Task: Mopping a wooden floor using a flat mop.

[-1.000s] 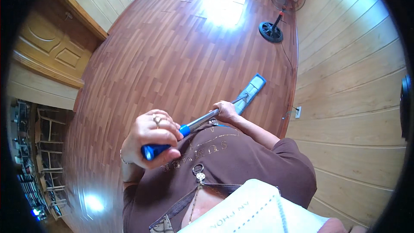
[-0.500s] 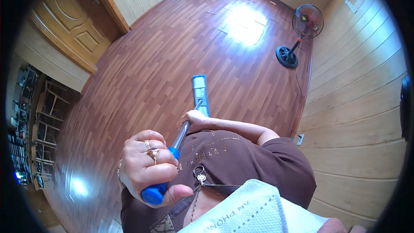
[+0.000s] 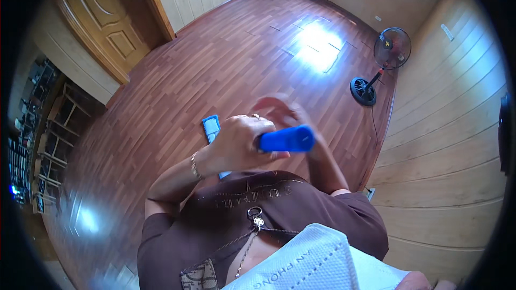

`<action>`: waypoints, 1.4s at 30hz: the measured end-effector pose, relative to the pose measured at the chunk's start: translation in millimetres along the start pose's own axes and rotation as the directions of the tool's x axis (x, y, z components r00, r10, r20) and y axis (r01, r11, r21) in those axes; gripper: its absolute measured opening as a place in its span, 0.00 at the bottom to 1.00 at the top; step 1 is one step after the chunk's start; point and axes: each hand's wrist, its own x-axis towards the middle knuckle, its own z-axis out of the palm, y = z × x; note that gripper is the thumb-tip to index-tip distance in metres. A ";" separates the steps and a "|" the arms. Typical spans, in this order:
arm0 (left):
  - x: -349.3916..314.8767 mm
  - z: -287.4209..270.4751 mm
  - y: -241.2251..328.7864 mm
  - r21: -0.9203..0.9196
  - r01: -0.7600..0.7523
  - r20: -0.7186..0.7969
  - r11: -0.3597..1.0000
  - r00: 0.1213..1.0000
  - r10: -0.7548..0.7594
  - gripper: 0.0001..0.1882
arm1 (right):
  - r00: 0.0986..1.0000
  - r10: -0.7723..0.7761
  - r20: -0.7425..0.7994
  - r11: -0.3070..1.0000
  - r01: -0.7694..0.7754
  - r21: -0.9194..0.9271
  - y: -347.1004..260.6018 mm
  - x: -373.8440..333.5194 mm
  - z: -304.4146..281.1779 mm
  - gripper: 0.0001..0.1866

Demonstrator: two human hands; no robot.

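The left hand (image 3: pixel 236 140) is closed around the blue grip (image 3: pixel 293 138) of a mop, its fingers wrapped over the handle and the rounded end jutting out to the right. The right hand (image 3: pixel 284 108) is on the far side of the left one and blurred; I cannot tell whether it is spread or curled, or whether it touches the pole, which is hidden from view here.

The mop head (image 3: pixel 212 124), a light-blue flat pad with a darker edge, appears to rest on the wood-plank floor (image 3: pixel 177 83) to the left. The left forearm crosses in front of it, so only 2 parts show — 1 beyond the arm and a small corner on its near side.

As for progress, the mopping looks to be under way, since the mop is in hand with its pad apparently down. How much floor is done cannot be judged: the planks carry no clear wet edge or line of dirt, and the bright patch (image 3: pixel 320 47) at the far right seems to be only glare. The stretch around the standing fan (image 3: pixel 392 49), far right, and by the wooden door (image 3: pixel 110 19), far left, may be finished or left — nothing visible settles it.
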 end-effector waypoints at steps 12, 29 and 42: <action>-70.9 174.0 -160.4 -0.025 0.367 0.260 0.930 0.901 -0.348 0.20 | 0.593 -0.803 0.059 0.408 0.619 -0.672 -104.0 -48.8 4.0 0.25; -168.0 189.6 -148.9 0.148 0.766 -0.249 0.625 0.641 -0.726 0.08 | 0.612 -0.712 0.343 0.562 0.790 -0.244 -86.7 3.6 20.0 0.25; -323.3 198.2 -32.7 -0.038 0.956 -0.725 0.291 0.174 -0.667 0.16 | 0.544 -0.520 0.658 0.854 0.302 0.425 -29.9 40.7 119.7 0.14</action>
